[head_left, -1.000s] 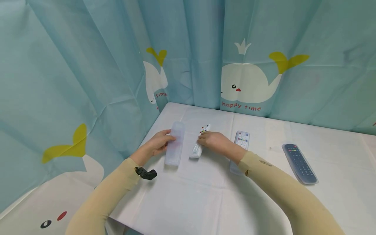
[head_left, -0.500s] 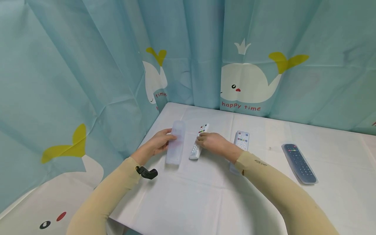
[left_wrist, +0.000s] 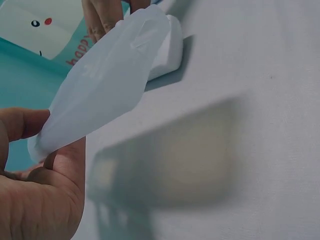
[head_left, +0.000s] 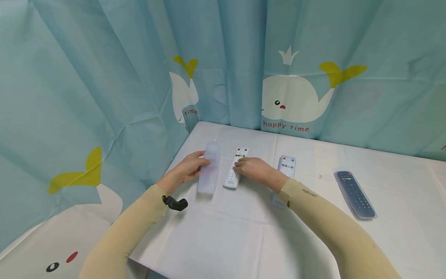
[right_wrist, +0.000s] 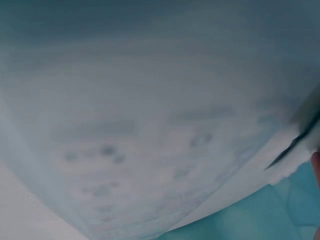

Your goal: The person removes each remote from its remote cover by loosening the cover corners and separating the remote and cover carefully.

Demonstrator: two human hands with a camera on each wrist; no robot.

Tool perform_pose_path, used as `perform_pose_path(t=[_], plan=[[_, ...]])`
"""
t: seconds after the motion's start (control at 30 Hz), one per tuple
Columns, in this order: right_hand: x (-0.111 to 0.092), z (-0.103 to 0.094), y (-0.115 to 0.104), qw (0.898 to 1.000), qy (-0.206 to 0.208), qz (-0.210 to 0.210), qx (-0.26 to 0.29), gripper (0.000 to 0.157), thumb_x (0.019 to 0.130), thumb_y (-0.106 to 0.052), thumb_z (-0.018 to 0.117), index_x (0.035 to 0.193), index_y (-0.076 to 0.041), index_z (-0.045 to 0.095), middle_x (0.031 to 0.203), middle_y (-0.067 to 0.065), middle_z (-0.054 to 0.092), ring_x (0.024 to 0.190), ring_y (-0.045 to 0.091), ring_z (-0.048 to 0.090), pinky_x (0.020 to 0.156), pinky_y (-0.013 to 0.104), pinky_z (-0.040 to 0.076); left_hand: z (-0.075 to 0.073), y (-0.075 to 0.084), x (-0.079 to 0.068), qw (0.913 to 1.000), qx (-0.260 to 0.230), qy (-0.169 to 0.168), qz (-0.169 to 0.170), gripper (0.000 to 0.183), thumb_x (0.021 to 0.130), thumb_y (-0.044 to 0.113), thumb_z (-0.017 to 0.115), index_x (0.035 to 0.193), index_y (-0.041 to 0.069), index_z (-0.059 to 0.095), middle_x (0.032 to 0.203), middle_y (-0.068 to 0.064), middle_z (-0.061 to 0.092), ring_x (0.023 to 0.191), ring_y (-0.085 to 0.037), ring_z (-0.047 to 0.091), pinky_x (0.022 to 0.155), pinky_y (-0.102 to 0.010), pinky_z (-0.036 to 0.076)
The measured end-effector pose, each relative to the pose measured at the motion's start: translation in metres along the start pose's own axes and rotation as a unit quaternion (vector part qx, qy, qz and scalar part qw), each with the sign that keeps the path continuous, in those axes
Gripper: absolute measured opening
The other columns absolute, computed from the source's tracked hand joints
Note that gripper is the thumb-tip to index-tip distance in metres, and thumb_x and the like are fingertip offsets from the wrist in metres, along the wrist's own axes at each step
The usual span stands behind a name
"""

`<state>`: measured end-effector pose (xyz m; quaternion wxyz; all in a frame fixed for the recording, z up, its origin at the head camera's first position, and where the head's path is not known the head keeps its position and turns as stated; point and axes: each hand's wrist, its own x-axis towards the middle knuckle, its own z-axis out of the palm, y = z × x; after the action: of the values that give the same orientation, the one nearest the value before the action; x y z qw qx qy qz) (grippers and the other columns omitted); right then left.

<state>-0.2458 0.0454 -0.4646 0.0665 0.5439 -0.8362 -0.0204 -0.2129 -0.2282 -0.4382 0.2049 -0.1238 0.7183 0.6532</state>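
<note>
Thumb on top, fingers beneath: my left hand [head_left: 189,167] has the translucent cover [head_left: 209,168] pinched by its long edge, and the cover is up off the table, its shadow falling below! Over on the other side, my right hand [head_left: 256,168] is closed on the white remote [head_left: 231,181], fingers across its middle, keys facing up, coloured buttons at the far end. The remote sits just right of the cover, the two apart; whether it touches the table I can't tell.

Moving out, under my right forearm lies a covered white remote [head_left: 287,164], partly hidden, and well to the right a dark remote [head_left: 355,195] in a clear cover. A black wrist device [head_left: 175,204] sits at my left cuff. All this over a white-covered table [head_left: 223,240], with a blue whale-print curtain [head_left: 376,35] behind!
</note>
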Motion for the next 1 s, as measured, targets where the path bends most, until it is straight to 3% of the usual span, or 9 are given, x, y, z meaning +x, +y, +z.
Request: perform_pose_path(t=[0.1,0.23,0.4,0.5,0.77,1.0], plan=[[-0.003,-0.001,0.000,1.000,-0.011,0.015,0.023,0.032,0.096,0.005,0.065,0.126,-0.005,0.071,0.130,0.010,0.068,0.123,0.027,0.062,0.104,0.038,0.049,0.001,0.002,0.004,1.0000,0.005,0.003,0.002,0.065,0.100,0.011,0.063,0.158,0.011,0.035,0.106,-0.010,0.064,0.056,-0.009,0.049,0.044,-0.019,0.039],[-0.008,-0.005,-0.001,0.998,-0.011,0.027,0.059,0.032,0.098,0.004,0.063,0.128,-0.003,0.070,0.132,0.013,0.066,0.126,0.030,0.060,0.107,0.040,0.047,0.003,0.005,0.009,0.9996,0.027,-0.001,0.008,0.069,0.099,0.012,0.065,0.160,0.014,0.032,0.117,-0.012,0.062,0.060,-0.011,0.048,0.048,-0.021,0.039],[-0.020,-0.015,-0.003,0.994,0.022,0.041,0.103,0.032,0.095,0.003,0.067,0.126,-0.002,0.070,0.130,0.015,0.067,0.125,0.031,0.061,0.106,0.043,0.047,0.007,0.007,0.018,0.9990,0.039,-0.007,0.017,0.073,0.099,0.010,0.063,0.162,0.016,0.028,0.142,-0.015,0.053,0.088,-0.016,0.060,0.065,-0.025,0.051],[-0.030,-0.022,-0.001,0.989,0.050,0.059,0.129,0.029,0.093,0.002,0.070,0.122,-0.002,0.073,0.125,0.015,0.070,0.120,0.031,0.064,0.102,0.043,0.051,0.008,0.007,0.024,0.9986,0.049,-0.007,0.020,0.072,0.099,0.009,0.062,0.163,0.016,0.028,0.148,-0.016,0.049,0.108,-0.023,0.061,0.076,-0.031,0.055],[-0.065,-0.034,0.009,0.973,0.083,0.124,0.177,0.025,0.093,-0.005,0.074,0.118,-0.005,0.076,0.123,0.010,0.072,0.116,0.029,0.066,0.096,0.045,0.054,0.012,0.008,0.038,0.9959,0.085,-0.015,0.025,0.068,0.102,0.010,0.061,0.162,0.011,0.028,0.155,-0.017,0.044,0.129,-0.030,0.054,0.094,-0.042,0.052],[-0.101,-0.040,0.014,0.969,0.107,0.144,0.172,0.024,0.092,-0.006,0.075,0.116,-0.006,0.077,0.121,0.008,0.073,0.113,0.027,0.067,0.093,0.045,0.055,0.013,0.007,0.048,0.9942,0.106,0.005,0.019,0.068,0.101,0.008,0.062,0.161,0.006,0.028,0.160,-0.020,0.035,0.143,-0.033,0.041,0.111,-0.049,0.041]])
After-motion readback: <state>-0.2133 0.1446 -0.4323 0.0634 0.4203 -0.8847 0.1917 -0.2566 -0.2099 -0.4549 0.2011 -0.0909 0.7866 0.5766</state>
